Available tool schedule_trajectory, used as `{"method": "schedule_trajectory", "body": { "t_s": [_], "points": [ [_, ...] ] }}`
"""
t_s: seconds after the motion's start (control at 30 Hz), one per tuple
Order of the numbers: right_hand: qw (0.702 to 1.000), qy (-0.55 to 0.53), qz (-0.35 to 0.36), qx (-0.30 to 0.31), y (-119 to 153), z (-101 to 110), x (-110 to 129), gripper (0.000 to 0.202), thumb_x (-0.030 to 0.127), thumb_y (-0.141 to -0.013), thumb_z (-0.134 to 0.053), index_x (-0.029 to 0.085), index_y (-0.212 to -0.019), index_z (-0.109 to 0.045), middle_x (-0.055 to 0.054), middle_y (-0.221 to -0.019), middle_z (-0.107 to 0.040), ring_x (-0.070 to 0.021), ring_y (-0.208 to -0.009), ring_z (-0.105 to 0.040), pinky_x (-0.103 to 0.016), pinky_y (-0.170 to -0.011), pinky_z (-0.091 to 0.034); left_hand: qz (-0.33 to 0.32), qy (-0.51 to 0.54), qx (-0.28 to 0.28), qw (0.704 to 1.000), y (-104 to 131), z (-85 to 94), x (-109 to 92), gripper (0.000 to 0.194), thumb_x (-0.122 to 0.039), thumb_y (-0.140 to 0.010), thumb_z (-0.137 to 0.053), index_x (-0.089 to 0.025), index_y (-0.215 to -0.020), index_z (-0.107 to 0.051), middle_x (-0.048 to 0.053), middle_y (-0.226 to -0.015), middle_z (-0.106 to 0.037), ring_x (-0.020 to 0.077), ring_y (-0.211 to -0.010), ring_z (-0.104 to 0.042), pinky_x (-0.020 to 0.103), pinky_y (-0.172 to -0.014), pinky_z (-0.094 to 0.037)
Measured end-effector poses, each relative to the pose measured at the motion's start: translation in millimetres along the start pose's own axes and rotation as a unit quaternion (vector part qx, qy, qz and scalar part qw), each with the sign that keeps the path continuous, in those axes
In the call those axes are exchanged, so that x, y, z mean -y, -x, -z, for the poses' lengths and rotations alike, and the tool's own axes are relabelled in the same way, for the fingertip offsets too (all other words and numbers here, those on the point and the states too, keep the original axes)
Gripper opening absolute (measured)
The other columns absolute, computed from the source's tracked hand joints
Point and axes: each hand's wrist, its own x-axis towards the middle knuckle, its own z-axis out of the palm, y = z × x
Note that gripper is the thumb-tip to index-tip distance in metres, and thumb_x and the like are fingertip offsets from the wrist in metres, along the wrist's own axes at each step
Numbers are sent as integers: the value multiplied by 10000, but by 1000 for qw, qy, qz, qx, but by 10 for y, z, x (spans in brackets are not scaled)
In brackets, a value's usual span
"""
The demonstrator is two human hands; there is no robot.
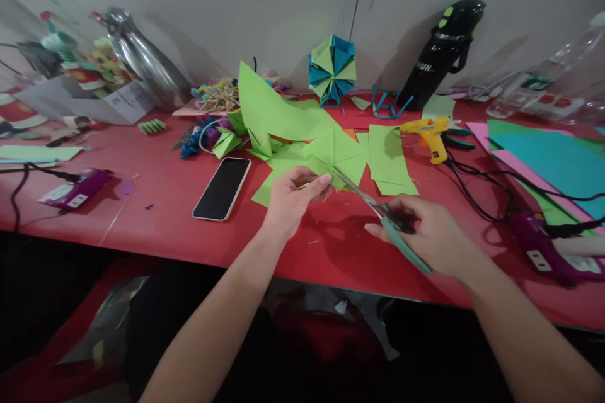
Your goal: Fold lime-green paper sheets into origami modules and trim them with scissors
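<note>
My left hand pinches the near corner of a creased green sheet of paper between thumb and fingers. Wrapped around the handles of a pair of scissors is my right hand. The scissor blades point up and left and meet the sheet close to my left fingertips; whether they are fully closed I cannot tell. More green paper lies behind the sheet, one large piece curling upward. Cut green rectangles lie just to the right, beside a yellow glue gun.
A phone lies left of my left hand. Behind stand a blue-and-green folded paper ball, a black bottle and a silver flask. Purple power strips with black cables lie at both sides. Coloured sheets are stacked at right.
</note>
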Motion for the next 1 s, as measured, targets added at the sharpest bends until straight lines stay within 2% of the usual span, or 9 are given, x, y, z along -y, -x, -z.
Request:
{"method": "schedule_trajectory", "body": {
  "t_s": [0.3,0.73,1.0],
  "points": [
    [1000,-3,10,-3,22,-7,-6,383,516,-709,-863,233,-778,-613,27,-704,-608,-157,-640,-529,-284,-587,-440,-6,-6,2,1000,-7,3,8,345,-320,-670,-940,-152,-761,-652,-17,-727,-720,140,-684,-749,269,-725,-642],
    [1000,0,23,-13,6,-43,-70,430,553,-715,-856,229,-729,-573,44,-656,-553,-137,-603,-456,-271,-542,-396,-3,-14,10,1000,0,6,10,349,-323,-672,-941,-151,-743,-645,-11,-730,-720,142,-703,-754,282,-770,-649],
    [1000,13,20,-17,9,-46,-94,434,556,-710,-852,237,-721,-558,41,-651,-551,-144,-603,-459,-280,-547,-403,-3,-17,17,1000,-1,8,16,342,-329,-680,-936,-155,-756,-652,-2,-746,-738,145,-720,-759,281,-772,-649]
  ]
}}
